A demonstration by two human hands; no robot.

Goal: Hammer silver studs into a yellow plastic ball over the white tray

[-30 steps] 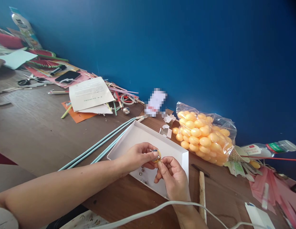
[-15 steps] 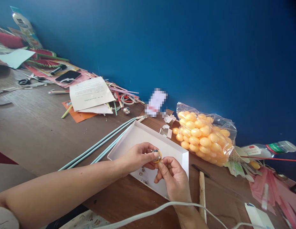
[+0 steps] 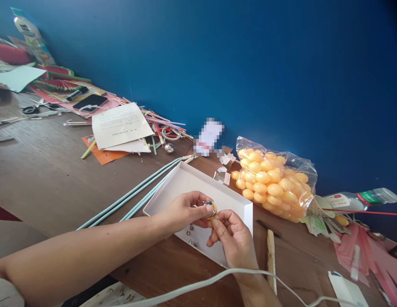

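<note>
Between the thumb and fingers of my left hand (image 3: 188, 211) is a small round piece (image 3: 212, 211) with a yellow rim and a shiny silver and dark-blue middle. My right hand (image 3: 232, 238) pinches at the lower edge of this piece, thumb against forefinger, its other fingers curled. The exact spot under the fingertips is hidden. Both hands are over a shallow white box (image 3: 200, 175). Several small silvery round parts (image 3: 190, 230) lie inside it, partly covered by my left hand.
Light-blue sticks (image 3: 131, 194) lie left of the box. A clear bag of orange-yellow balls (image 3: 275, 183) stands behind it, right. A wooden-handled tool (image 3: 271, 260) lies to the right. A white cable (image 3: 198, 285) crosses in front. Papers (image 3: 117, 128), scissors (image 3: 35, 108) and a bottle (image 3: 361, 200) are farther out.
Both hands keep their hold on the round piece, with hardly any movement. The view has shifted very slightly, and the white cable sits a little differently in front.
</note>
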